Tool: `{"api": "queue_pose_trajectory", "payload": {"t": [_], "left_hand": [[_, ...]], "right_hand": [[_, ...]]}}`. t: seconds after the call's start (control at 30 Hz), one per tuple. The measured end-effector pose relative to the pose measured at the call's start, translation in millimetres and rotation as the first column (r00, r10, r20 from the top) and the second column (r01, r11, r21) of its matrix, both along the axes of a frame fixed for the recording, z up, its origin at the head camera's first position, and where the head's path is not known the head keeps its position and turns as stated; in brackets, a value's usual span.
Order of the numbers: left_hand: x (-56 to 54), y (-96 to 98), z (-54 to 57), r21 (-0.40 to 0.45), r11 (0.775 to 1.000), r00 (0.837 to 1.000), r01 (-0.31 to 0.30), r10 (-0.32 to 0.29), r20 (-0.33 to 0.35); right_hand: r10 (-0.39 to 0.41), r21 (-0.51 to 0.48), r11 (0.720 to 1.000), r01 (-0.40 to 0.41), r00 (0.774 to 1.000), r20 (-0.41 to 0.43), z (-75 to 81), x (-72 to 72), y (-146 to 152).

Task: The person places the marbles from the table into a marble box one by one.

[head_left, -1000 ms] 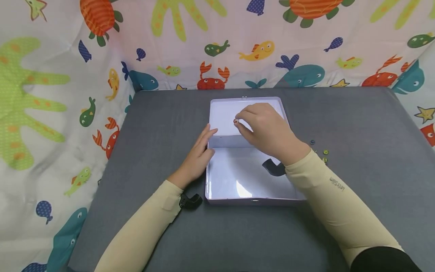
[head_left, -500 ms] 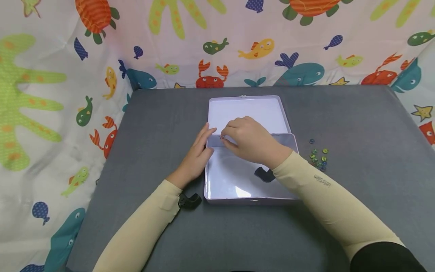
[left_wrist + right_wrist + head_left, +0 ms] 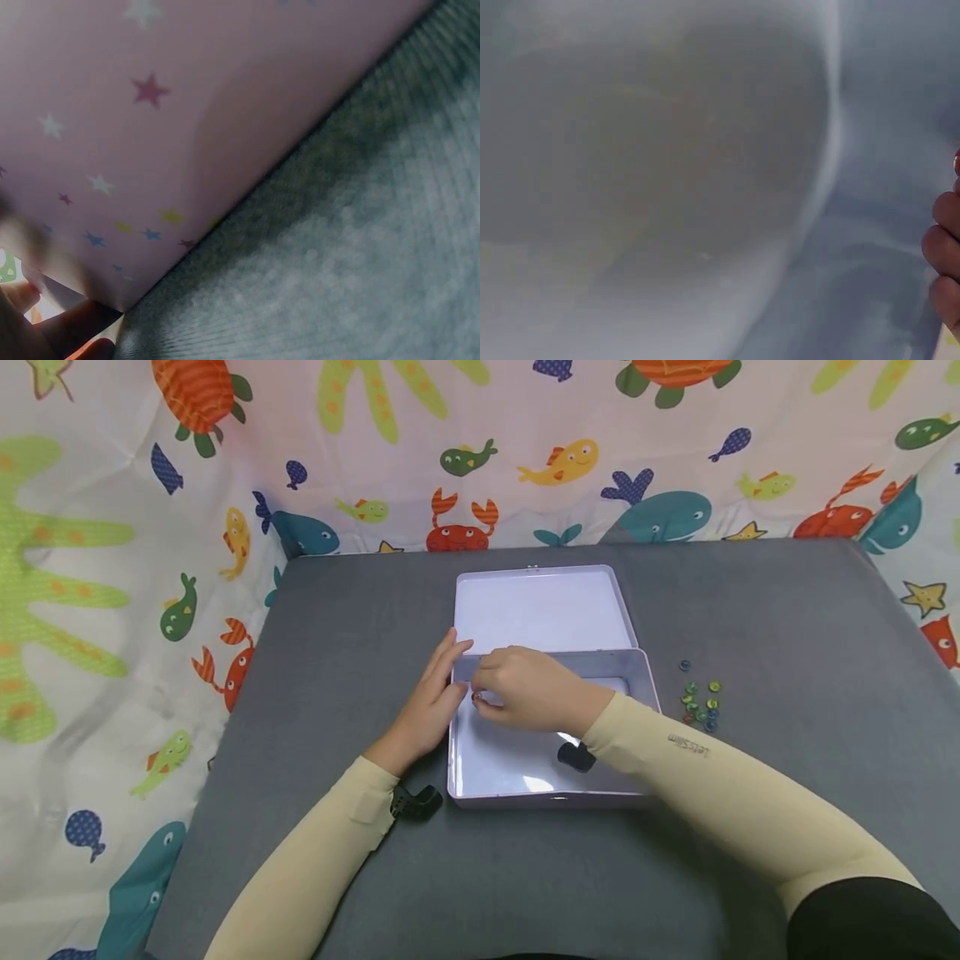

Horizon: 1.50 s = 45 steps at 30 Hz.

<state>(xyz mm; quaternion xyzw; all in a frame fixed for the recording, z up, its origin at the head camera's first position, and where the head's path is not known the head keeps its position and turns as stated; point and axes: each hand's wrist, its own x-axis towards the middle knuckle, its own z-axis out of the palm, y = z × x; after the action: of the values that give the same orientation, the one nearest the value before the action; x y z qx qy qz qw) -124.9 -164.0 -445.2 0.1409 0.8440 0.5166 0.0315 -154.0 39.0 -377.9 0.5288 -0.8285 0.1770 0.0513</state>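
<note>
A pale lilac box (image 3: 495,772) lies on the grey table with its lid (image 3: 543,610) laid back. Against its left rim rests my left hand (image 3: 426,710), fingers extended; the left wrist view shows the box's star-printed outer wall (image 3: 247,97) and a few dark fingers (image 3: 75,326). My right hand (image 3: 536,689) is over the inside of the box near the left wall. Between its thumb and fingertips it pinches a small red bead-like piece (image 3: 476,697), mostly hidden. Only curled fingers (image 3: 946,247) and a sliver of red (image 3: 958,162) appear in the right wrist view.
Right of the box lie several small shiny bead-like pieces, among them a yellow-green one (image 3: 715,686) and a lone blue one (image 3: 685,666). A dark wrist device (image 3: 576,757) shows below the right wrist, another (image 3: 417,803) at the left. A sea-creature cloth (image 3: 375,460) hangs behind.
With the red piece pinched, my right hand has come from over the lid down and left, into the box's left side. My left hand stays at the rim.
</note>
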Motion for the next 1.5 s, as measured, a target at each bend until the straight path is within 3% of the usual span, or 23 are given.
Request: {"api": "queue_pose_trajectory", "payload": {"t": [0.4,0.8,1.1,1.5], "left_hand": [[1.3,-3.4,2.3,-0.006,1.0,1.0,-0.011,0.011,0.005],[2.9,-6.3,2.9,0.001,1.0,1.0,-0.012,0.012,0.005],[1.7,-5.1,2.7,0.008,1.0,1.0,-0.003,0.003,-0.008],[0.7,-0.1,1.9,0.01,1.0,1.0,0.015,-0.015,0.004]], "right_hand": [[-0.016,0.16,0.987,0.006,0.998,0.064,-14.4,-3.1,-8.6],[-0.001,0.234,0.972,-0.003,1.0,0.018,-25.3,-3.0,-13.4],[-0.005,0.232,0.973,-0.002,1.0,0.03,-32.9,-4.1,-12.1],[-0.044,0.17,0.985,0.028,0.995,0.091,-27.5,-3.7,-4.2]]}}
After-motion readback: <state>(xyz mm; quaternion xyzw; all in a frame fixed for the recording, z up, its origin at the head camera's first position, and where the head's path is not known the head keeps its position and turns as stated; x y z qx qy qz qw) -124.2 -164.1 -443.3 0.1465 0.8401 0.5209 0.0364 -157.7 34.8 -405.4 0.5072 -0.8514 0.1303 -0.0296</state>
